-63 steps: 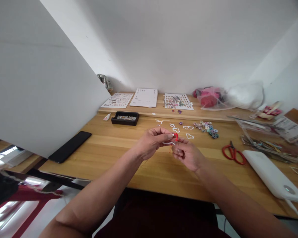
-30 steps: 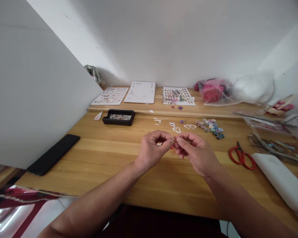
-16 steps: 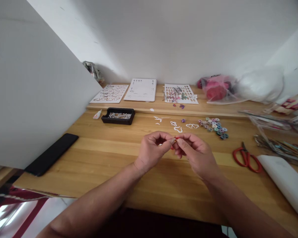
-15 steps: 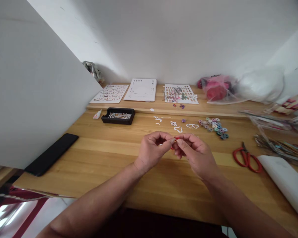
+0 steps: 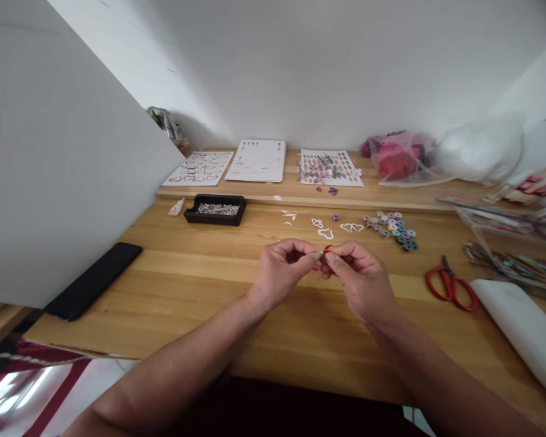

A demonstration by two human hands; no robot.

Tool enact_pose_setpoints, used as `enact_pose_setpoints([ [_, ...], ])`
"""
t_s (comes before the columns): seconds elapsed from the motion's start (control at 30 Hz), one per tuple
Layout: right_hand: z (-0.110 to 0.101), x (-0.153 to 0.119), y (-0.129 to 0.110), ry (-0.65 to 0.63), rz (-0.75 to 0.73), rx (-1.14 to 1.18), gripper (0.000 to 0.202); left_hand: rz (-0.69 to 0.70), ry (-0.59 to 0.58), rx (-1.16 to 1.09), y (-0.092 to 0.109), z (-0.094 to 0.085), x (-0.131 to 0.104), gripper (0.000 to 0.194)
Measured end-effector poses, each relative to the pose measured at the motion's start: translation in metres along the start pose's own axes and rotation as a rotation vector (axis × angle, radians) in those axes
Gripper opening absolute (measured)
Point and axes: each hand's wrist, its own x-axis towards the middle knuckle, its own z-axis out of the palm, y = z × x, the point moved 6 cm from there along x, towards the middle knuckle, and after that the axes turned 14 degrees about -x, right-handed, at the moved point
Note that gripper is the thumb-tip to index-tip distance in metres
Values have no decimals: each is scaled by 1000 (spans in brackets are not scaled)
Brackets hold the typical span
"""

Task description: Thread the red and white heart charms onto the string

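My left hand (image 5: pixel 283 267) and my right hand (image 5: pixel 359 279) meet above the middle of the wooden table, both closed in a pinch. Between the fingertips is a small red piece (image 5: pixel 327 249), perhaps thread or wire; fingers hide most of it. More red shows just below the left thumb. Beyond the hands lie white cut-out shapes (image 5: pixel 326 233), a white sprig-like cut-out (image 5: pixel 295 213) and a small purple piece (image 5: pixel 335 217). Several small spools of coloured thread (image 5: pixel 395 227) are grouped to the right of these.
Red-handled scissors (image 5: pixel 451 286) and a white slab-like object (image 5: pixel 519 328) lie at right. At left are a black phone-like slab (image 5: pixel 95 282), a black bead tray (image 5: pixel 216 210) and a small white bottle (image 5: pixel 176 207). Printed sheets (image 5: pixel 257 160) rest on the raised back ledge.
Both hands stay pinched together at nearly the same place. The fingertips have shifted slightly around the red piece, and the view has tilted a little.
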Motion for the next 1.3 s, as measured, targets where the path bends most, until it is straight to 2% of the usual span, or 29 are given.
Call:
enact_pose_setpoints([
  [0.17, 1, 0, 4, -32, 56, 11, 12, -1, 12, 31, 0, -3, 1, 22],
  [0.37, 1, -1, 0, -9, 23, -17, 16, -41, 9, 14, -1, -1, 0, 23],
  [0.47, 2, 0, 0, -22, 62, -16, 19, -62, 22, -1, -1, -2, 0, 23],
  [0.67, -9, 5, 3, 51, 116, 74, 23, -108, 78, -179, -5, -8, 0, 23],
  [0.9, 18, -8, 7, -226, 232, 172, 24, -195, 93, -290, -1, -4, -9, 24],
  [0.97, 22, -13, 7, -261, 239, 127, 21, -188, 104, -302, 3, -4, -11, 24],
  [1.07, 20, -18, 4, -231, 202, 12, 21, -160, 132, -302, 9, -7, -15, 24],
  [1.3, 11, -36, -26, -45, -88, -462, 19, -153, 158, -204, 14, -13, -27, 29],
])
